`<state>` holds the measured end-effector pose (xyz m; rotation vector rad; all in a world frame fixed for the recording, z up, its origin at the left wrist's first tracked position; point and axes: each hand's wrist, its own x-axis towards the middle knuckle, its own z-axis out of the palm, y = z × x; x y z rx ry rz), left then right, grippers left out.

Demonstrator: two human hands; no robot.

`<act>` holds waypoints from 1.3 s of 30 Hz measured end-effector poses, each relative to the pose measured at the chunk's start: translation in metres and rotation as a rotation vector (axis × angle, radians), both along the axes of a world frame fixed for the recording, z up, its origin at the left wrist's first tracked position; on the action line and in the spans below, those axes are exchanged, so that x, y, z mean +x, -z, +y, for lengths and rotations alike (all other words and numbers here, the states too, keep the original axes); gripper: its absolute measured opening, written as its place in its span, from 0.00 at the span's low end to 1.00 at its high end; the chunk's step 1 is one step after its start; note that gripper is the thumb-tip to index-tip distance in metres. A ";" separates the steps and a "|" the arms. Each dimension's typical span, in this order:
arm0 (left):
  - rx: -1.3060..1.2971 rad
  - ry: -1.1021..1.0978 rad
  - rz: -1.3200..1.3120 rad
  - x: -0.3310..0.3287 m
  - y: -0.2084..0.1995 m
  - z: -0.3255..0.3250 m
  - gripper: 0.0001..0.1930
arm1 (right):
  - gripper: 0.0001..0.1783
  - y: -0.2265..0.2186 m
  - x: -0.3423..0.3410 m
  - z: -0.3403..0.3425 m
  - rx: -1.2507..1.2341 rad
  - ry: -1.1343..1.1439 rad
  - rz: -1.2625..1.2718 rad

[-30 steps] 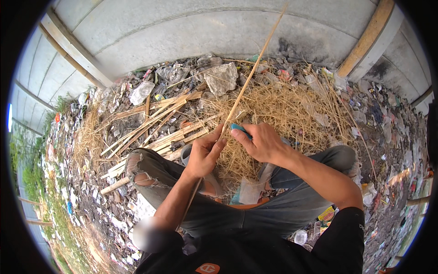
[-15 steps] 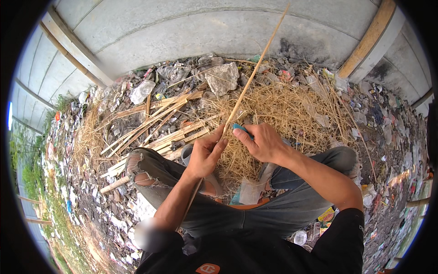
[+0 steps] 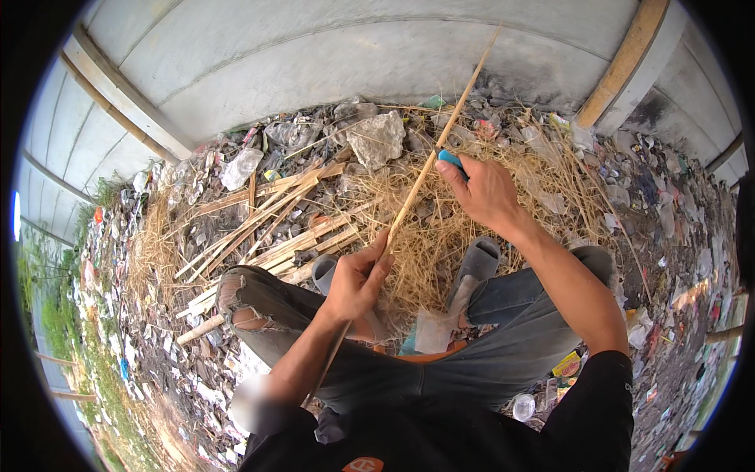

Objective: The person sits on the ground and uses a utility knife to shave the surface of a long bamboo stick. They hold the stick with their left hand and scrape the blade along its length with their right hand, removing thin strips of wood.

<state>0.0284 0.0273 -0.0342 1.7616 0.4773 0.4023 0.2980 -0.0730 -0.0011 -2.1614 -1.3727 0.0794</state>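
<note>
A long, thin bamboo strip point(image 3: 414, 193) slants from beneath my left forearm up toward the wall, its far tip tapering to a point. My left hand point(image 3: 354, 285) is closed round its lower part, thumb pressed along it. Farther up the strip, my right hand point(image 3: 489, 195) grips a small blue-handled knife point(image 3: 451, 163), whose short dark blade meets the strip; most of the blade is hidden. Below the strip lies a heap of pale shavings point(image 3: 425, 263), between my feet and beyond them.
Split bamboo pieces point(image 3: 271, 211) lie piled to the left, beside a thick bamboo stick point(image 3: 200, 329). A large grey rock point(image 3: 376, 139) sits near the concrete wall point(image 3: 314, 59). Scattered litter covers the ground. My grey sandals point(image 3: 476, 263) flank the shavings.
My right hand has slid the knife away from my left hand, up along the strip toward its far tip. My left hand keeps its hold in nearly the same place.
</note>
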 end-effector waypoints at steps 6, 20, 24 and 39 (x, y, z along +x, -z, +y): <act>-0.025 0.000 -0.070 0.010 0.008 0.005 0.25 | 0.41 -0.005 -0.046 -0.015 0.009 -0.212 0.115; -0.332 0.015 -0.053 0.004 0.006 0.018 0.27 | 0.40 0.017 -0.057 0.000 0.025 -0.266 -0.076; -0.240 -0.029 -0.056 0.016 0.002 0.019 0.26 | 0.40 0.019 -0.036 0.014 0.033 -0.192 -0.187; -0.310 0.063 -0.115 0.001 -0.001 0.015 0.26 | 0.37 -0.023 -0.031 -0.025 -0.025 -0.213 0.062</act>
